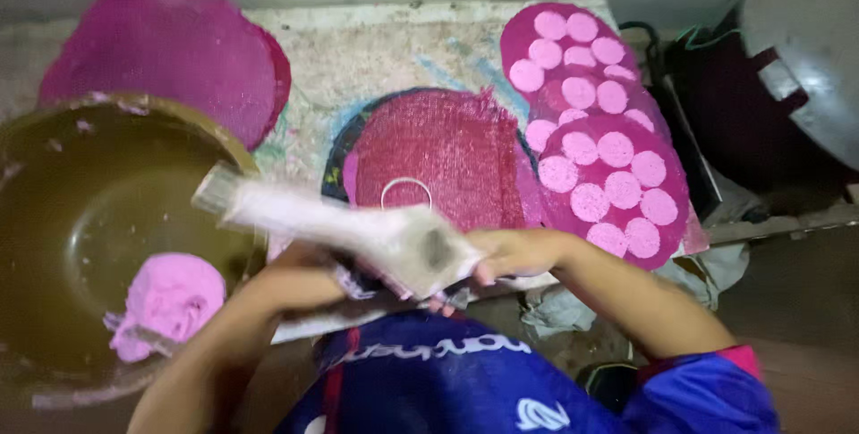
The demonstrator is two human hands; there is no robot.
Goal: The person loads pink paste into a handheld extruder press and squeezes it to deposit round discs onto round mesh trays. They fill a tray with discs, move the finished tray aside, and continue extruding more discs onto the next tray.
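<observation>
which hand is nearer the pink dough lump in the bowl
Left. The left hand is just right of the pink dough lump; the right hand is farther right, past the roller.

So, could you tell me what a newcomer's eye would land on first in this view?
First, the magenta cloth mats at upper right, dotted with pale pink discs, and another magenta mat at centre with a small metal ring on it. Then the lump of pink dough in the big olive bowl on the left. In front, both hands, left hand and right hand, grip a blurred, dough-smeared pale tool.
</observation>
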